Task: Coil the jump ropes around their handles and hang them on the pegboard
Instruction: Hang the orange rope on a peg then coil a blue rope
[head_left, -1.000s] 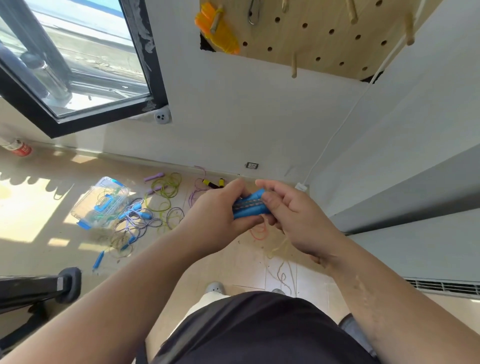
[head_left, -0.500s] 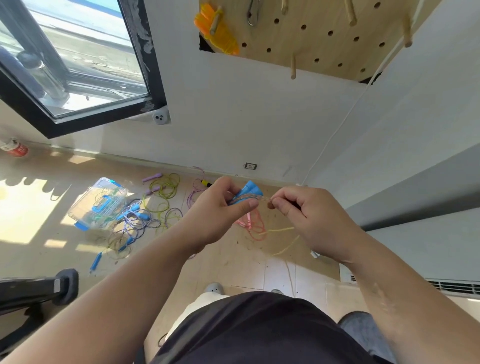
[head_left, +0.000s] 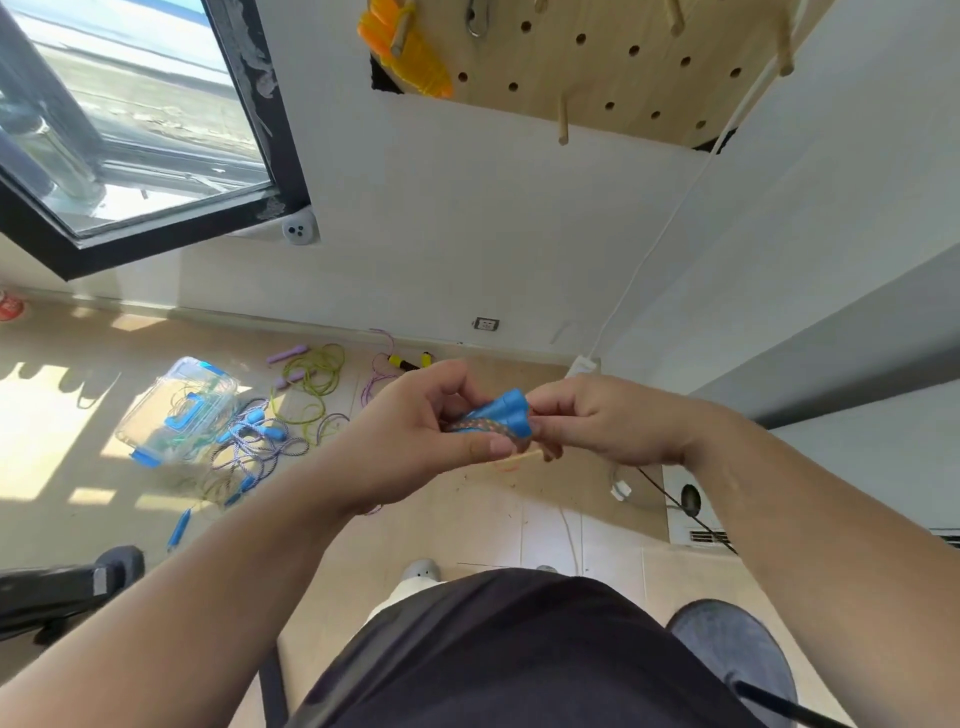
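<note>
Head view, looking down at both hands, which are held in front of the torso above the floor (head_left: 467, 519).

Task item: one jump rope (head_left: 498, 422), in the hands and off the floor. Its two blue handles (head_left: 511, 413) lie side by side, with a dark patterned cord (head_left: 475, 426) wound round them.

- Left hand (head_left: 415, 441): fingers curled round the wound bundle, thumb laid across the coils. Grasping.
- Right hand (head_left: 602, 421): fingers curled, pinching at the capped ends of the handles. A pale strand (head_left: 524, 457) shows just below the fingertips. I cannot tell whether the pinch is on the strand or on the caps.

Pegboard (head_left: 623, 67): on the wall above, well apart from the hands. An orange rope bundle (head_left: 415, 62) hangs on a peg at its left corner, and a bare wooden peg (head_left: 562, 119) sits near the lower edge.

On the floor by the wall:
- clear plastic box (head_left: 176, 410) with blue latches
- blue-and-white rope (head_left: 260, 447) just beside the box
- green rope (head_left: 317, 374)
- purple handles (head_left: 288, 355)
- yellow-and-black handles (head_left: 408, 361)

Writing: the red can (head_left: 10, 306) at the left edge carries white marks, too blurred to read. The wall socket (head_left: 487, 325) is too small to show any label.
</note>
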